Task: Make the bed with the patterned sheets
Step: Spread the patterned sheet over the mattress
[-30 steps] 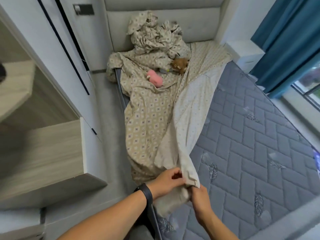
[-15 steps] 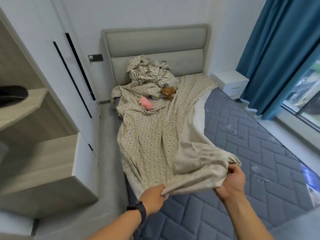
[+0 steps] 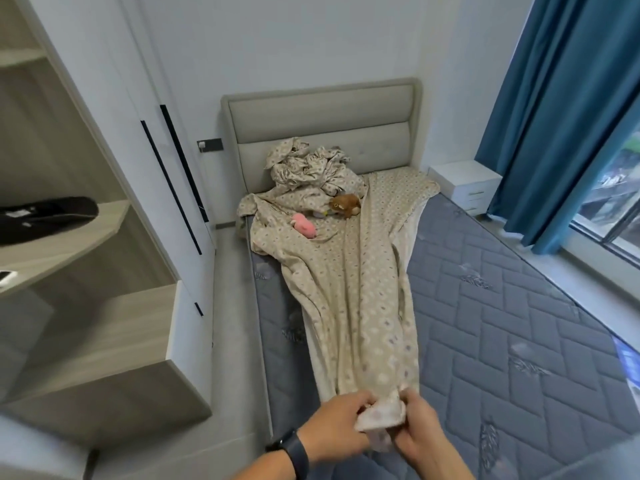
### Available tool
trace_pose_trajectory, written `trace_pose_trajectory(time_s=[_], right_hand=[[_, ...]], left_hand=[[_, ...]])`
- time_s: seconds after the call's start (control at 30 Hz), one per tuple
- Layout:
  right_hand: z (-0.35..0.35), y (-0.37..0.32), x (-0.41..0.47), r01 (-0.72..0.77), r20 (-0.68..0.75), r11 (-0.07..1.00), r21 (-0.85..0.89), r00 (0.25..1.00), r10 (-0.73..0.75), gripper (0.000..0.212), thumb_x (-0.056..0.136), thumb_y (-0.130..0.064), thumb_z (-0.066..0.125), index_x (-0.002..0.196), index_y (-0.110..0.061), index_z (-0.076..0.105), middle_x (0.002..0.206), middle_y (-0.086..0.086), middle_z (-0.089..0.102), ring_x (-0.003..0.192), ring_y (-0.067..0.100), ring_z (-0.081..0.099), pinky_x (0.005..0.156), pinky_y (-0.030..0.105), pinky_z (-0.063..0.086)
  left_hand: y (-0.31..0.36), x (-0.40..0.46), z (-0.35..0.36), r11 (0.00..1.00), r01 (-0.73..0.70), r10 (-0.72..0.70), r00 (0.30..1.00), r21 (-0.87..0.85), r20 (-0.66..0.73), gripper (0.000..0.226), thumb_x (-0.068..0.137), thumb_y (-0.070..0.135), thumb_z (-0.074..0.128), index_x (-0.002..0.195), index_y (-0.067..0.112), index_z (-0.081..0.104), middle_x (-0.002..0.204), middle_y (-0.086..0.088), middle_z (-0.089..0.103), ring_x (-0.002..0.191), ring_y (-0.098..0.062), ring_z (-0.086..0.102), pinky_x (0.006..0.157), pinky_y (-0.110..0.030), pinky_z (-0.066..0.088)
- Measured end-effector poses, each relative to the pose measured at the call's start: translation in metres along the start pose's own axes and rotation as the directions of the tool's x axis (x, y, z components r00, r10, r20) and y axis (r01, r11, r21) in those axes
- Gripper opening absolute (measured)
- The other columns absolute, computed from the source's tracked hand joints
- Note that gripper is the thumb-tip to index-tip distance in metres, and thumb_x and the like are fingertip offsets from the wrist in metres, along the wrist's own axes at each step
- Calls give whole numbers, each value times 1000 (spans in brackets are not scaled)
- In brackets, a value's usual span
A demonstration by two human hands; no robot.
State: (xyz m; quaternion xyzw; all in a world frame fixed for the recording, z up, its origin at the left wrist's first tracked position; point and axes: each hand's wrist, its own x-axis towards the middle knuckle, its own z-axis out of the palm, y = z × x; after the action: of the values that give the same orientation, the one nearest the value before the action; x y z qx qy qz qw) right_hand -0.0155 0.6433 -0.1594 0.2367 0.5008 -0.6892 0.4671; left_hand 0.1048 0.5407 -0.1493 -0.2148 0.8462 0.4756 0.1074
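A beige patterned sheet (image 3: 360, 289) lies in a long bunched strip down the left half of the grey quilted mattress (image 3: 502, 323). Its near end is gathered at the foot of the bed, where my left hand (image 3: 337, 433) and my right hand (image 3: 417, 436) both grip it, close together. More patterned bedding (image 3: 308, 168) is heaped in a crumpled pile against the padded headboard (image 3: 322, 126). A pink soft toy (image 3: 304, 227) and a brown soft toy (image 3: 344, 204) lie on the sheet near that pile.
White wardrobe doors (image 3: 166, 174) and wooden shelves (image 3: 69, 237) stand close along the left, leaving a narrow floor strip (image 3: 235, 323). A white nightstand (image 3: 465, 183), blue curtain (image 3: 561, 109) and window (image 3: 620, 188) are at the right.
My hands, spread apart half a second ago, have come together on the sheet's gathered end. The sheet now lies narrower and pulled off the bed's left edge. My view has risen.
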Motion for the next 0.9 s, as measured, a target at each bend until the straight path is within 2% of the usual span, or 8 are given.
trace_pose_trajectory(time_s=[0.27, 0.4, 0.47, 0.57, 0.67, 0.73, 0.8, 0.9], right_hand=[[26, -84, -17, 260, 193, 961, 97, 942, -275, 35, 106, -23, 43, 131, -8, 62, 124, 18, 70, 111, 36, 69, 101, 58, 51], [22, -157, -23, 262, 348, 963, 58, 899, -266, 42, 105, -19, 33, 131, -5, 63, 128, 21, 67, 118, 37, 65, 107, 59, 45], [10, -206, -19, 310, 378, 945, 106, 866, -327, 40, 98, -16, 40, 118, -6, 72, 124, 18, 70, 109, 33, 70, 96, 54, 53], [-15, -273, -3, 351, 358, 904, 244, 833, -421, 32, 101, -25, 46, 103, -17, 77, 113, 8, 72, 100, 23, 71, 82, 37, 62], [-46, -288, 29, 347, 276, 938, 11, 900, -336, 40, 100, -50, 51, 121, -22, 70, 124, 8, 70, 109, 24, 62, 84, 39, 52], [-68, -272, 45, 114, 227, 965, -235, 972, -60, 57, 93, -64, 54, 124, -19, 68, 122, 14, 71, 114, 32, 64, 92, 46, 51], [-81, -254, 51, -75, 259, 945, -319, 952, 163, 56, 93, -55, 60, 125, -9, 66, 120, 19, 71, 115, 37, 64, 102, 50, 48], [-85, -251, 60, -34, 252, 945, -326, 960, 122, 34, 99, -15, 58, 127, 4, 60, 115, 25, 69, 104, 40, 65, 89, 50, 54]], left_hand=[[-58, 26, -26, 820, 212, -26, 942, 531, -335, 22, 97, 19, 42, 104, 25, 62, 115, 3, 61, 116, -25, 50, 95, -41, 38], [-38, 71, -36, 907, 121, 24, 942, 404, -335, 17, 98, 18, 39, 90, 24, 53, 115, 5, 64, 123, -8, 44, 110, -38, 24], [-4, 98, -24, 963, 172, -74, 909, 207, -409, 20, 98, 21, 36, 79, 19, 44, 82, -3, 58, 87, -23, 57, 89, -41, 42], [62, 136, 6, 985, 149, -172, 902, -89, -395, 27, 99, 18, 34, 72, 17, 31, 70, -3, 38, 68, -22, 38, 64, -40, 31], [119, 166, 43, 911, 144, -248, 940, -385, -234, 22, 94, 19, 36, 77, 12, 47, 79, -5, 46, 75, -17, 42, 67, -31, 30], [144, 176, 65, 855, 157, -266, 951, -494, -158, 19, 84, 22, 39, 79, 16, 57, 81, 1, 53, 76, -14, 47, 66, -30, 33], [159, 176, 75, 880, 107, -203, 966, -464, -163, 5, 77, 27, 46, 77, 22, 48, 77, 6, 45, 71, -9, 41, 65, -30, 31], [161, 171, 74, 946, 41, -109, 974, -321, -198, 15, 80, 23, 59, 88, 24, 46, 83, 8, 46, 69, 0, 42, 63, -24, 33]])
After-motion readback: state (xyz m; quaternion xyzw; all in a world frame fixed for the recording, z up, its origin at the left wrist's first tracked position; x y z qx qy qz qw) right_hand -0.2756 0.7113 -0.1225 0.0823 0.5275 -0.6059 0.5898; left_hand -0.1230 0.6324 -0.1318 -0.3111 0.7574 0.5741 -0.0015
